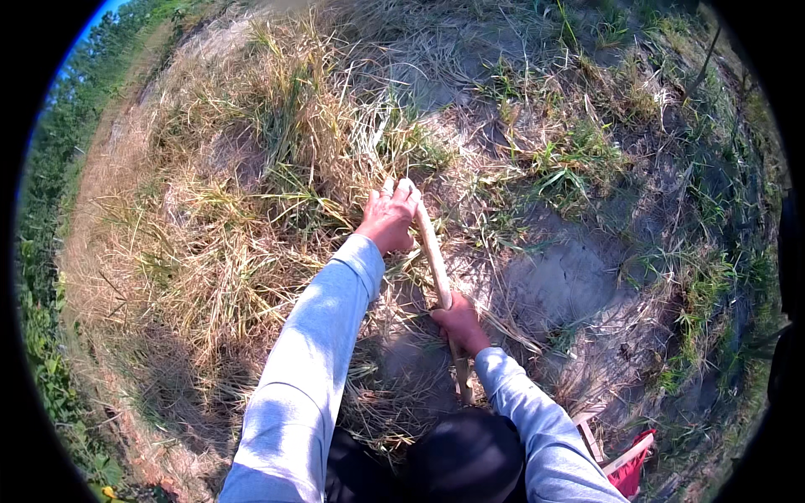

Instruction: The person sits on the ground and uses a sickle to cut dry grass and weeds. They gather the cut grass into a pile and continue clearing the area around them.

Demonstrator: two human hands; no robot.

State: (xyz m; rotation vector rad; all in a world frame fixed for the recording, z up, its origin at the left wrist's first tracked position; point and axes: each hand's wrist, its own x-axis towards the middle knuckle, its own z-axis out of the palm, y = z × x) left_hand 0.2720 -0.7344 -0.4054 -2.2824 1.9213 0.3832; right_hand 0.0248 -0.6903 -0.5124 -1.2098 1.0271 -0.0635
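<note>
My right hand [462, 324] is closed around the lower part of a pale wooden pole [431, 248], which slants from near my knee up and slightly left. At the pole's upper end, my left hand [390, 217] is beside it with fingers stretched forward over dry grass; whether it grips anything cannot be told. The pole's far end is hidden at the left fingers. Cut, yellowed grass [233, 270] lies in a thick heap left of my hands, and a taller clump of grass [302, 113] stands beyond them.
Bare grey soil [560, 276] shows to the right, with green grass tufts [572, 163] beyond. Near my right arm, at the lower right, lie a red cloth [629, 471] and wooden pieces [591, 440]. My dark-clad knee [468, 456] is close below the pole. Green bushes line the far left.
</note>
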